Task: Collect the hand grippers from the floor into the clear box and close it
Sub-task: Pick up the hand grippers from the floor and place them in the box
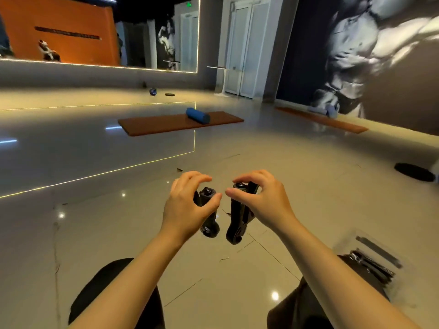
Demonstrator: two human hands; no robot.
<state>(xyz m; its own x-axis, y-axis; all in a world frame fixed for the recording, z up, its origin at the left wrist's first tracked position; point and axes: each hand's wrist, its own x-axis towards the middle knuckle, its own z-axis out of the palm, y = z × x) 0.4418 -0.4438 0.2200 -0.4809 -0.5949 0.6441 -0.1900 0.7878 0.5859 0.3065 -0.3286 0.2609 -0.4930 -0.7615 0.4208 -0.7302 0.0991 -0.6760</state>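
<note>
Two black hand grippers hang above the glossy floor in front of me. My left hand (187,207) is closed around the left hand gripper (209,219), thumb and fingers curled over its top knob. My right hand (263,198) holds the right hand gripper (237,217), whose handles point down toward the floor. The clear box (370,262) stands on the floor at my lower right, beside my right knee, with several black grippers inside it; its top looks open, and I see no lid.
My knees in dark trousers fill the bottom corners. An orange mat (166,125) with a blue foam roller (198,115) lies ahead. A second orange mat (323,119) runs along the right wall. A black disc (414,172) lies at far right. Mirror wall at the back.
</note>
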